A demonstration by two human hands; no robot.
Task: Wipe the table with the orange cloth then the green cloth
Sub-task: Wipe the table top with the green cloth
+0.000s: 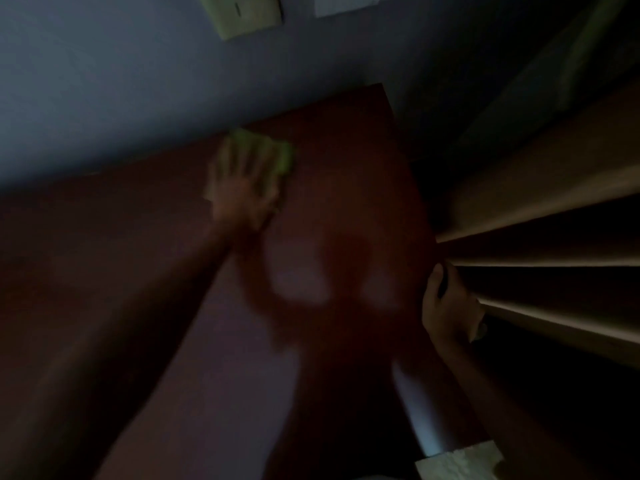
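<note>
The scene is dim and blurred. My left hand [242, 185] lies flat with spread fingers on the green cloth [280, 155], pressing it onto the dark reddish table [346, 202] near the far edge by the wall. My right hand [446, 306] holds the table's right edge, fingers curled over it. No orange cloth shows in this view.
A grey wall runs behind the table, with a pale outlet plate [246, 15] high up. Wooden slats or shelf boards [540, 209] stand close along the table's right side. A pale rough block [457, 462] sits at the bottom right.
</note>
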